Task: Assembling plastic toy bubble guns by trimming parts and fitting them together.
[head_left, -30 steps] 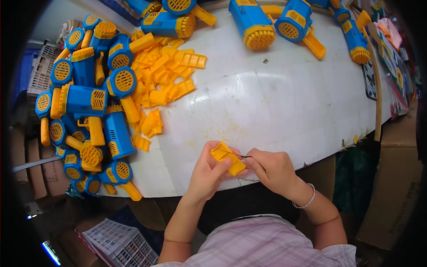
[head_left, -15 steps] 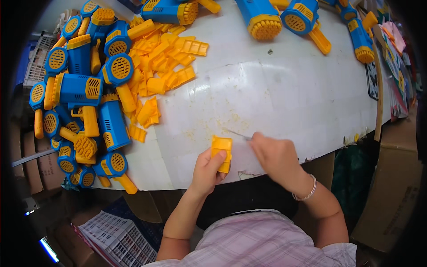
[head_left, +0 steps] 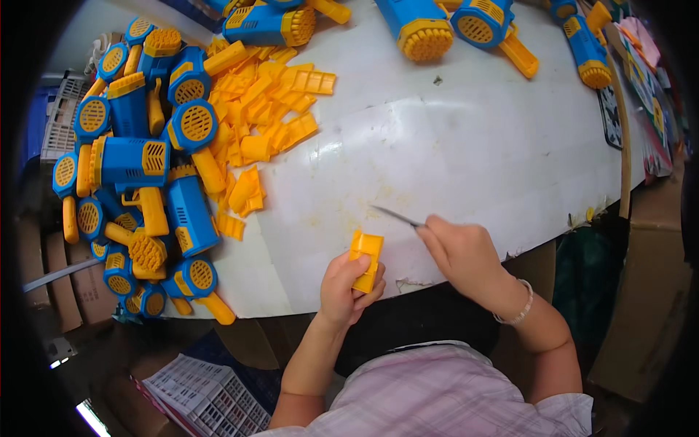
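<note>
The left hand (head_left: 345, 289) pinches a yellow rectangular plastic cover (head_left: 370, 249) between thumb and fingers, at six o'clock over the white, smooth-topped table (head_left: 408, 146). Judged light, stiff, slightly slippery; best held by its long edges. At its one o'clock, apart, the right hand (head_left: 464, 256) clasps a slim grey pointed blade (head_left: 395, 215), apparently metal; its handle is mostly hidden.

One knife (head_left: 395, 215), one held yellow piece (head_left: 368, 246), one bracelet (head_left: 526, 309).
</note>
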A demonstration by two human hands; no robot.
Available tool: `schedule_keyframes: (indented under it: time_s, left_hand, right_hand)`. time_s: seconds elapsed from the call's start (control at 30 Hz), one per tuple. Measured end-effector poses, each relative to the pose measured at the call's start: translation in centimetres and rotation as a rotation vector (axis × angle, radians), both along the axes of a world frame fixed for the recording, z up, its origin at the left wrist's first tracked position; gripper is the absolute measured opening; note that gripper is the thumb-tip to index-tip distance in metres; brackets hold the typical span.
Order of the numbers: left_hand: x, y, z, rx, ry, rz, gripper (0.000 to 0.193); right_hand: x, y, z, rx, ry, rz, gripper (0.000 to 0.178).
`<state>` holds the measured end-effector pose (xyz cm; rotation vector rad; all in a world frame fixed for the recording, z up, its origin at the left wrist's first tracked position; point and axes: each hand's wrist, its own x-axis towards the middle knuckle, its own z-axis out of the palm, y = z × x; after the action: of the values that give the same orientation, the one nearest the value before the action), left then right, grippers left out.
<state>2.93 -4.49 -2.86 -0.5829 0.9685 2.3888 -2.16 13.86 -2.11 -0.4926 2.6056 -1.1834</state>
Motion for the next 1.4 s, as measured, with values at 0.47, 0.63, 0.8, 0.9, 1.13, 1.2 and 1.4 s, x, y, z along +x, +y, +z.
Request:
schedule_keyframes:
  time_s: [0.47,0.63,0.8,0.9,1.13,1.2,1.4]
  left_hand:
    - [-0.4,-0.1,0.3,0.074,-0.049,-0.06,0.019]
    - [-0.3,0.0,0.4,-0.045,-0.005,-0.064,0.021]
    - [0.0,0.0,0.5,-0.017,-0.001,-0.085,0.023]
    - [-0.3,0.1,0.2,-0.027,-0.036,-0.08,0.025]
    - [0.3,0.1,0.3,-0.093,0.002,0.003,0.021]
    - [0.0,0.2,0.1,-0.063,-0.001,-0.02,0.021]
    - [-0.1,0.4,0.0,0.038,-0.038,-0.03,0.021]
  right_hand:
    - [0.5,0.2,0.1,-0.009,-0.029,0.073,0.018]
    - [0.4,0.3,-0.8,0.071,-0.006,0.004,0.021]
    - [1.0,-0.1,-0.3,0.036,-0.025,0.108,0.022]
    - [0.9,0.4,0.1,0.007,-0.013,0.114,0.022]
    - [1.4,0.3,0.2,0.023,-0.058,0.123,0.022]
    - [1.7,-0.1,0.4,-0.049,-0.044,0.169,0.022]
    - [1.8,-0.3,0.7,-0.043,-0.01,0.173,0.02]
